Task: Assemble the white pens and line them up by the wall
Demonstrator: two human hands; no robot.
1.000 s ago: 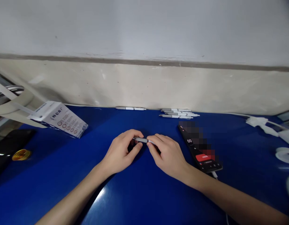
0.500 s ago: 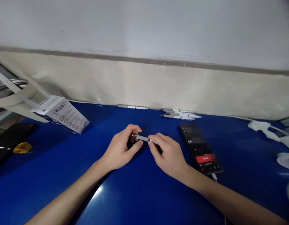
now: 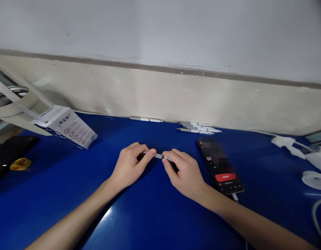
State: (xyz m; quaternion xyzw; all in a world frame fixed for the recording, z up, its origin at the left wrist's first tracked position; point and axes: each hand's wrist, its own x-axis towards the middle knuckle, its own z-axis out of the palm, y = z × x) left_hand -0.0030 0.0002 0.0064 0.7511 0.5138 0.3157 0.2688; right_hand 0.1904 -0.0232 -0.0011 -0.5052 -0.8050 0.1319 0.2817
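While the left hand (image 3: 129, 162) and right hand (image 3: 183, 171) face each other low over the blue counter (image 3: 43, 205), a slim grey-and-white pen (image 3: 158, 156) lies crosswise between them; its long axis runs almost level from left to right, dipping slightly toward the right, and its pointed metal tip aims toward the person's left. The left hand pinches the tip end between thumb and fingers; the right hand grasps the other end, which its fingers partly hide. Just beside the right hand lies a black smartphone (image 3: 220, 166), its screen partly pixelated; farther off, along the counter's far edge, lie a single pen (image 3: 146, 119) and a small group of pens (image 3: 198, 127); a printed white carton (image 3: 64, 127) lies tilted at the left.
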